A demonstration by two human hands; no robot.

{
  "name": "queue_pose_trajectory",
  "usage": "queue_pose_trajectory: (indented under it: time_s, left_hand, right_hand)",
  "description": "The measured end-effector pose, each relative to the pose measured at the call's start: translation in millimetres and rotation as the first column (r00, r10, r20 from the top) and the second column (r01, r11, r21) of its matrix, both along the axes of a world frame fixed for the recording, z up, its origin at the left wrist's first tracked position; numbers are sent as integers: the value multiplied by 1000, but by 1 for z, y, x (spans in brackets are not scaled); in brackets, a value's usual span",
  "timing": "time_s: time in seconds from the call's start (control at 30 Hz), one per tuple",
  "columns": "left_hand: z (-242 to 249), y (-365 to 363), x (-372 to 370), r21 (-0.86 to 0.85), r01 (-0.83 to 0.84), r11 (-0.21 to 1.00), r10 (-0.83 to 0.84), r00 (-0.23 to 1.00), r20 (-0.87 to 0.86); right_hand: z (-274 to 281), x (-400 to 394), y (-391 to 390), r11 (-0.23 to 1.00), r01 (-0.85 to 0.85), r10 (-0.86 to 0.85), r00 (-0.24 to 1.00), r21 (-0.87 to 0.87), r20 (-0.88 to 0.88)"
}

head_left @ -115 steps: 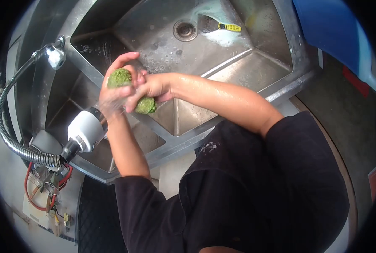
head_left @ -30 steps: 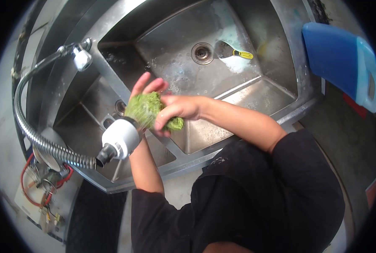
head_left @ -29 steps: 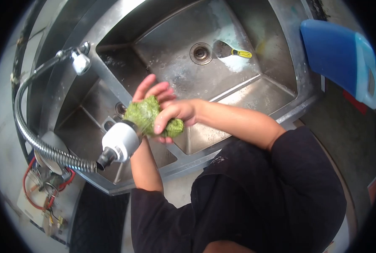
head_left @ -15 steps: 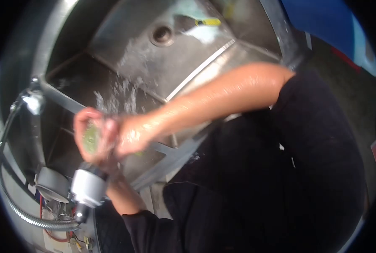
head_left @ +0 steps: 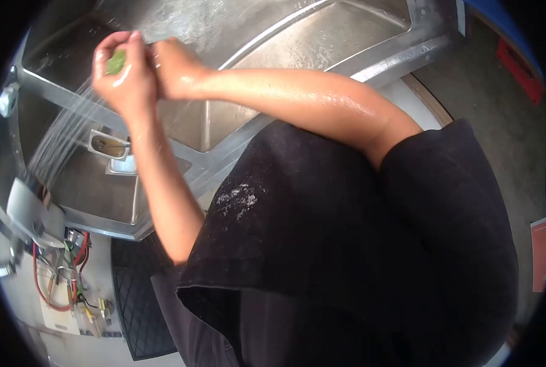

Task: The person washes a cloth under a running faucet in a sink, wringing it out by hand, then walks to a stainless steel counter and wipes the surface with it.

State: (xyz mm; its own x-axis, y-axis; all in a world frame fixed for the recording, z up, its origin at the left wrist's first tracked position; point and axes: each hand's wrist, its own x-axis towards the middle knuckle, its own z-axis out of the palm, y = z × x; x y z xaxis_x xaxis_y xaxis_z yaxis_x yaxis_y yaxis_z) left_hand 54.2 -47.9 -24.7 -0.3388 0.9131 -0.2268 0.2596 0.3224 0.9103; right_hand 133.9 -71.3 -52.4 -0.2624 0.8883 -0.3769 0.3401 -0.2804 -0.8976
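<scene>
Above the sink divider, my left hand (head_left: 125, 76) is closed round a wet green pad (head_left: 116, 62), likely a scouring pad, part of which shows between thumb and fingers. Pressed against its right side is my right hand (head_left: 178, 70), also closed, its fingers mostly hidden. The pad seems squeezed between both hands. Water streams from a white spray head (head_left: 23, 207) at the lower left towards the hands. Both forearms are wet.
A metal multi-basin sink (head_left: 309, 46) curves across the top. Small metal pans (head_left: 109, 144) lie in the near-left basin. Tools and red tubing (head_left: 71, 269) sit on a surface at lower left, near a black mat (head_left: 141, 300). A red crate (head_left: 517, 70) stands right.
My view has shifted, and the hands appear higher in it. The spray head now shows farther left of the hands, with its water streaming across the gap. Both hands stay closed together round the green pad.
</scene>
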Motion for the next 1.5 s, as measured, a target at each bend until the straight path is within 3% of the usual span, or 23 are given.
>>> queue_pose_trajectory:
  time_s: [0.1, 0.17, 0.3, 0.33, 0.4, 0.43, 0.5, 0.57, 0.63, 0.67, 0.73, 0.8, 0.83, 0.9, 0.93, 1.0, 1.2, 1.23, 1.27, 1.33, 1.4, 1.43, 1.5]
  left_hand:
    - [-19, -14, 22, -83, -110, 990, 120, 985, 123]
    - [-25, -19, 41, -100, -202, 974, 223, 926, 303]
    - [-3, -21, 83, -31, -160, 987, 159, 901, 404]
    - [-19, -23, 82, 79, -110, 991, 80, 947, 310]
    - [30, -28, 96, 23, -172, 985, 142, 873, 467]
    - [35, -36, 92, -41, -97, 994, 104, 873, 477]
    - [67, -54, 79, 32, -66, 997, 47, 912, 408]
    - [53, -78, 45, 70, -175, 982, 119, 863, 491]
    - [32, -85, -17, -51, -373, 926, 373, 892, 254]
    - [18, -75, -54, 56, -504, 862, 468, 834, 291]
    - [65, -27, -109, 184, -563, 805, 571, 821, 15]
    - [37, 32, -173, 336, -568, 751, 489, 821, 294]
    - [41, 64, -192, 212, -618, 757, 527, 770, 361]
    - [32, 112, -229, 1, -456, 890, 328, 641, 693]
    - [23, 133, -240, 3, -478, 879, 334, 618, 711]
    - [-3, 155, -252, -108, -105, 989, 150, 642, 752]
    - [-16, 149, -208, 17, -267, 963, 79, 343, 936]
    - [-21, 147, -206, 78, -304, 950, 10, 276, 961]
    - [-27, 147, -202, 84, -335, 939, 27, 313, 949]
    - [-17, 137, -194, 69, -374, 925, 26, 243, 970]
    - [-14, 131, -193, 3, -433, 902, 66, 144, 987]
    - [-13, 130, -194, 10, -454, 891, 60, 140, 988]
    - [-12, 129, -197, -54, -452, 891, 106, 91, 990]
  right_hand:
    - [-25, 22, -9, 989, -144, 144, 975, -11, 167]
    - [-21, 39, -12, 996, -55, 70, 974, -77, 216]
    - [2, 81, -12, 995, 84, -90, 984, 44, 153]
    - [20, 90, -8, 998, 55, -58, 991, 25, 120]
    - [50, 108, -9, 993, 16, -18, 1000, 120, 20]
    - [60, 116, -6, 998, -67, 66, 998, 10, 18]
    - [88, 127, -6, 968, -237, 214, 952, 86, 218]
    - [50, 143, -4, 896, -275, 97, 888, 349, 450]
    - [11, 160, 5, 977, -195, 124, 849, 86, 513]
    - [31, 158, 3, 976, -116, 16, 880, 182, 474]
    - [77, 156, 5, 943, -61, -59, 937, 327, 345]
    - [103, 157, 6, 932, -86, -24, 954, 352, 298]
    - [112, 158, 6, 938, -91, -24, 946, 335, 323]
    - [121, 160, 6, 917, -89, -42, 949, 390, 314]
    - [127, 160, 4, 914, -64, -71, 947, 400, 313]
    - [131, 166, -7, 912, -59, -81, 944, 406, 319]
    - [103, 176, -25, 929, 38, -132, 963, 367, 235]
    - [103, 171, -25, 972, 209, -221, 968, 106, 122]
    - [103, 164, -24, 925, 334, -333, 942, -179, 37]
    - [125, 122, -7, 998, 54, -50, 994, 42, -97]
    - [149, 62, 7, 995, 7, 27, 945, 102, -325]
    - [178, 29, 16, 972, -87, 145, 953, 216, -268]
    - [184, -29, 29, 859, -25, 181, 949, 512, -257]
